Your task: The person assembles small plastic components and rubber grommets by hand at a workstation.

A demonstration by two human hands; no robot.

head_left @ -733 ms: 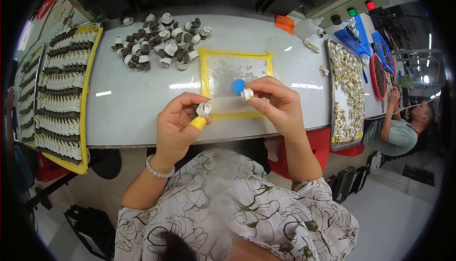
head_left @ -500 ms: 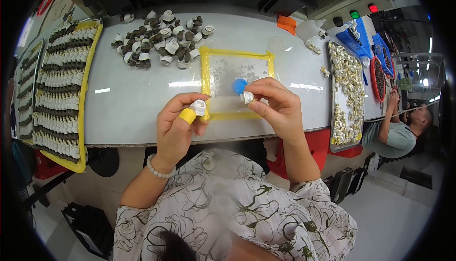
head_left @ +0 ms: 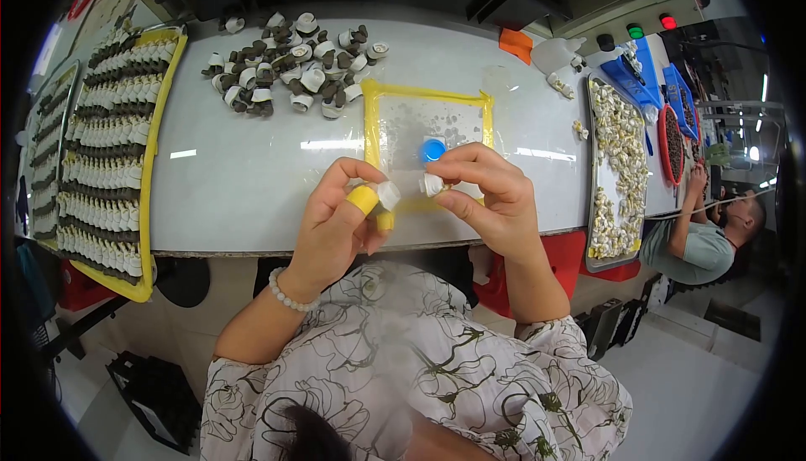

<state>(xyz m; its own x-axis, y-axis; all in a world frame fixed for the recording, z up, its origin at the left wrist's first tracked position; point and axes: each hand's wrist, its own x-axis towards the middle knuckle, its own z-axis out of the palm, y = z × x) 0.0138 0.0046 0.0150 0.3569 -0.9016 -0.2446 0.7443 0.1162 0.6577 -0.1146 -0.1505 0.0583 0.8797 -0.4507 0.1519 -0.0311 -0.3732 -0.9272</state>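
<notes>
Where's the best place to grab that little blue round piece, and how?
Probably by opposite edges of the blue round piece, coming from the person's left: its circular outline should suit a pinch, and the right hand crowds its near right side over the yellow-taped patch.

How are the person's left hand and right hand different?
The left hand wears yellow finger covers; the right hand shows none. The left hand has a pale bead bracelet at its wrist; the right hand doesn't. Same for both: each pinches a small white piece.
</notes>
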